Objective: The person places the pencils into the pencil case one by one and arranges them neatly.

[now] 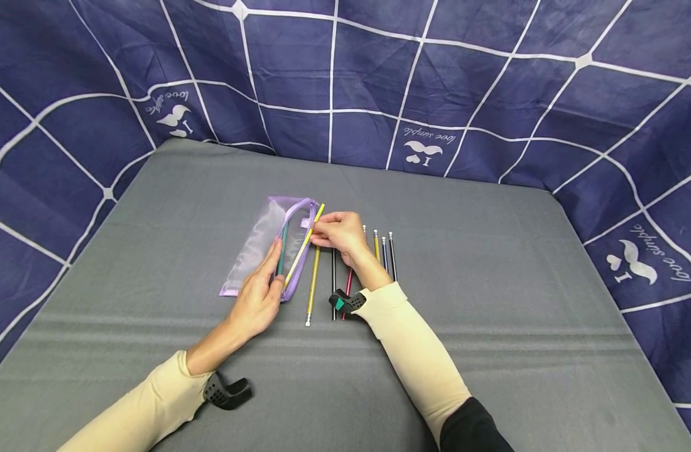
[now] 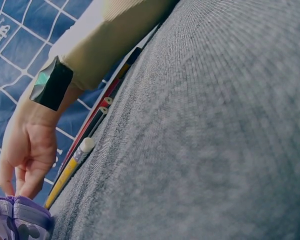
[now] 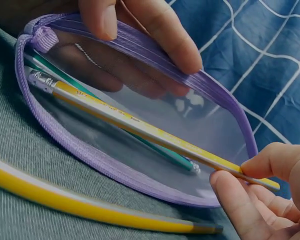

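Note:
A purple-edged mesh pencil pouch lies on the grey surface with its zip side spread apart. My left hand grips the near part of its zip edge, fingers over the rim in the right wrist view. Inside is a green pencil. Thumb and fingers of my right hand pinch a yellow pencil near its far end. Its eraser end sits within the pouch mouth, by the zip corner. Just right of the pouch, another yellow pencil lies loose, eraser toward me.
Beside the loose yellow pencil lie a black pencil and a red pencil, partly beneath my right arm. Several more pencils lie right of that wrist. A blue checked cloth hangs behind the grey table surface.

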`<state>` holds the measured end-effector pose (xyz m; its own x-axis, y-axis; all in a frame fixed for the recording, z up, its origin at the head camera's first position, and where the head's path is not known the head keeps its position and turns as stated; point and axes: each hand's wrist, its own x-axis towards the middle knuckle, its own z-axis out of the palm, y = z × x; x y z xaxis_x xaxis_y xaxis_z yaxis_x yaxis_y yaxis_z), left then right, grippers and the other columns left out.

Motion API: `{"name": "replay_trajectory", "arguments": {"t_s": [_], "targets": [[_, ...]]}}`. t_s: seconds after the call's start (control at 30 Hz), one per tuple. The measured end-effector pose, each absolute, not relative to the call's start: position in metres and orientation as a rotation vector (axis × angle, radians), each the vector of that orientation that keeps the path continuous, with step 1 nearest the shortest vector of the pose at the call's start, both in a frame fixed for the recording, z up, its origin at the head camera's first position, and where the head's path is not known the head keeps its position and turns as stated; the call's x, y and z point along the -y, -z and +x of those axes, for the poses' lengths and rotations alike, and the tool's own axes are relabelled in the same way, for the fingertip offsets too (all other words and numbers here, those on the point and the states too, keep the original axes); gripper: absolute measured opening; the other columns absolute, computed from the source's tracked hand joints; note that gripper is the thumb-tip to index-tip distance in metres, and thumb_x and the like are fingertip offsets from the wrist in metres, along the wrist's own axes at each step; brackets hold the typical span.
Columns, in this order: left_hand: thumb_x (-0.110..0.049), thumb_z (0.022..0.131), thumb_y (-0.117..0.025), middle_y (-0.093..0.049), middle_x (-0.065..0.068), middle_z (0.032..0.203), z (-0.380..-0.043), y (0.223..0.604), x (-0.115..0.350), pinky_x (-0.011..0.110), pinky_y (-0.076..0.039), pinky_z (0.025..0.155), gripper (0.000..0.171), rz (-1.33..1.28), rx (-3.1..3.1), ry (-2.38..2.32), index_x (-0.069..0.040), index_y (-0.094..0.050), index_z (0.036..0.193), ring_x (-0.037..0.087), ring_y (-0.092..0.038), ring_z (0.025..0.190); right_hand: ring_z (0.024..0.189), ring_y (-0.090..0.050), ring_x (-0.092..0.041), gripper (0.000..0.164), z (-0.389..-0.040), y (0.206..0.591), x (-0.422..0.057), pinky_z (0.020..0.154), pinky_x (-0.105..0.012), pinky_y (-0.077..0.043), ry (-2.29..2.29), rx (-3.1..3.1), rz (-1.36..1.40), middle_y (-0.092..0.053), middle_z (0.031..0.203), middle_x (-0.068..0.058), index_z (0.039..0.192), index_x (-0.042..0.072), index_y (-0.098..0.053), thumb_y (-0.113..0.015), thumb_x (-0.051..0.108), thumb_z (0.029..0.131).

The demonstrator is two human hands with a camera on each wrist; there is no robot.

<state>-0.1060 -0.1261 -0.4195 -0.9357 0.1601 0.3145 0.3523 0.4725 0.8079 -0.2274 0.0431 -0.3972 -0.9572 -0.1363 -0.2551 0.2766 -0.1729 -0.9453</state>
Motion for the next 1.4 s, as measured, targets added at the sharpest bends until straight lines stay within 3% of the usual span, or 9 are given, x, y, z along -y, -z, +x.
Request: {"name": "replay_trajectory", "arguments": {"t_s": [0.3, 0.67, 1.23, 1.4], "targets": [[0.009, 0.089, -0.044, -0.027, 0.021, 0.157, -0.105, 0.420, 0.125, 0.033, -0.019, 0.119, 0.064, -0.436, 2.515, 1.446, 0.006, -0.028, 0.152, 0.031, -0.027, 0.145, 0.055, -0.066, -0.013, 0.009, -0.227, 0.396, -0.037, 0.059, -0.023, -0.059, 2.155, -1.849, 0.177, -0.065, 0.069, -0.010, 0.088, -0.006, -0.061, -0.062, -0.014, 0.085], [0.010, 0.090, -0.044, -0.028, 0.023, 0.156, -0.106, 0.421, 0.125, 0.044, -0.022, 0.118, 0.063, -0.455, 2.505, 1.425, 0.008, -0.029, 0.151, 0.034, -0.028, 0.144, 0.058, -0.065, -0.011, 0.010, -0.228, 0.397, -0.033, 0.061, -0.022, -0.059, 2.209, -1.870, 0.206, -0.064, 0.067, -0.009, 0.087, -0.005, -0.060, -0.059, -0.014, 0.084], [0.008, 0.091, -0.044, -0.027, 0.020, 0.158, -0.106, 0.418, 0.126, 0.045, -0.021, 0.118, 0.062, -0.428, 2.526, 1.429, 0.006, -0.029, 0.151, 0.032, -0.027, 0.145, 0.058, -0.065, -0.012, 0.009, -0.229, 0.395, -0.018, 0.062, -0.023, -0.059, 2.168, -1.852, 0.215, -0.064, 0.069, -0.009, 0.091, -0.006, -0.061, -0.064, -0.012, 0.086], [0.008, 0.091, -0.044, -0.025, 0.020, 0.158, -0.106, 0.417, 0.126, 0.044, -0.020, 0.119, 0.064, -0.419, 2.534, 1.435, 0.004, -0.027, 0.153, 0.032, -0.026, 0.145, 0.057, -0.066, -0.012, 0.008, -0.227, 0.395, -0.014, 0.063, -0.023, -0.059, 2.117, -1.824, 0.169, -0.066, 0.068, -0.010, 0.095, -0.012, -0.065, -0.065, -0.009, 0.088]]}}
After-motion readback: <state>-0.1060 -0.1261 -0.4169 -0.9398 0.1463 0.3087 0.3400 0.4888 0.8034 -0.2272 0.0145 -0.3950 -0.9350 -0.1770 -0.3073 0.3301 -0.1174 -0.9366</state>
